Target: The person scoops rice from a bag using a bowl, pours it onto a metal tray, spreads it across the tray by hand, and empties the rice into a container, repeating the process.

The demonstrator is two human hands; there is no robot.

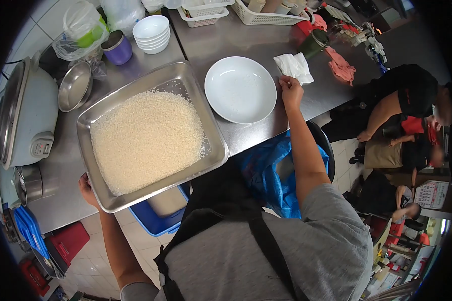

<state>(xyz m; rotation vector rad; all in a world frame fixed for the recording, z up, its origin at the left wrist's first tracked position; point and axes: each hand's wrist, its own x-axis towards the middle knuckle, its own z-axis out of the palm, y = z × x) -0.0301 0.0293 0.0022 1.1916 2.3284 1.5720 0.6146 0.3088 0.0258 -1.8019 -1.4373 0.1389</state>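
Note:
A large metal tray [213, 145] full of pale rice grains [145, 138] lies at an angle over the front edge of the steel counter. My left hand [88, 190] is at the tray's lower left corner, its fingers partly hidden by the tray. To the right of the tray stands a white plate [240, 90] with a few grains on it. My right hand [291, 90] is closed just right of the plate, beside a folded white cloth [295, 67]; what its fingers hold, if anything, is too small to tell.
A rice cooker [30, 115], a metal bowl [75, 86], a purple cup [117, 47] and stacked white bowls [151, 34] stand at the left and back. Below the counter are a blue bin [158, 227] and a blue bag [281, 185]. Several people are at the right.

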